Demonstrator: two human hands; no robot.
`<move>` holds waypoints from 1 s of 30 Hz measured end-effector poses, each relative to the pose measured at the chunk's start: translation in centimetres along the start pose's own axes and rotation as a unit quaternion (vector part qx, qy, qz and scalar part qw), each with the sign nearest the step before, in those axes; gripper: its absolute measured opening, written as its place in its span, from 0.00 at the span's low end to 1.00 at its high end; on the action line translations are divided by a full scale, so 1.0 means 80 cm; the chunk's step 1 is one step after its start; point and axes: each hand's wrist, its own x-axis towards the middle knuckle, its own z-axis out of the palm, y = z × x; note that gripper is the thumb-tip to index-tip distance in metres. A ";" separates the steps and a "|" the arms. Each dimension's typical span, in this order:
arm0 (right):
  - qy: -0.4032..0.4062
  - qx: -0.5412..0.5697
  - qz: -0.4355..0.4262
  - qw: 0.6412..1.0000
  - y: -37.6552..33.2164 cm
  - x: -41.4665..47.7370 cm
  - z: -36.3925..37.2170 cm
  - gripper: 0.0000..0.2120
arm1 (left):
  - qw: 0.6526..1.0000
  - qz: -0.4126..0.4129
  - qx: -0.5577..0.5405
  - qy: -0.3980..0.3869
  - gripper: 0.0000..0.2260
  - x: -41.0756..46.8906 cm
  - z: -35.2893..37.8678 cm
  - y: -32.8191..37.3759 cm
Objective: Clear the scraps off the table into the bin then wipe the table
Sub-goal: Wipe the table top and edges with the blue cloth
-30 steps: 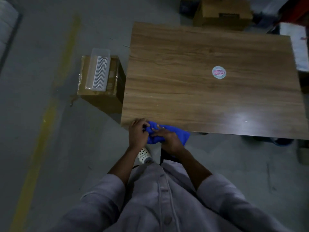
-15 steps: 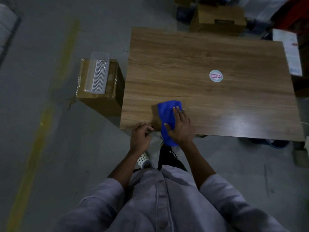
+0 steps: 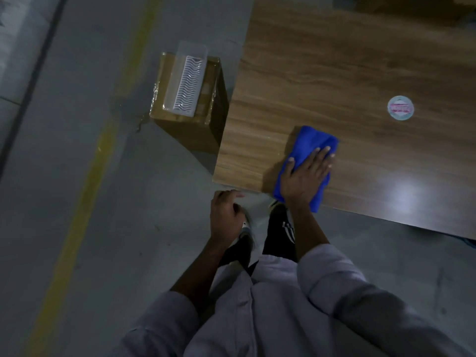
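One palm wiping.
Right grip (image 3: 302, 177), flat, has slid folded blue cloth (image 3: 312, 140) farther onto wooden tabletop (image 3: 334, 73); left grip (image 3: 225, 215) loosely curled, empty.

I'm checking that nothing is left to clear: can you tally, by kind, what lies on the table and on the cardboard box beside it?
Blue cloth, on the table: 1
Round sticker, on the table: 1
Clear plastic tray, on the cardboard box: 1
Scraps: 0 seen
Total: 3
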 end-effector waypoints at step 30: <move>-0.152 0.009 -0.307 0.939 -0.118 0.105 0.025 0.32 | 0.985 0.141 0.040 0.086 0.20 0.020 0.005 0.027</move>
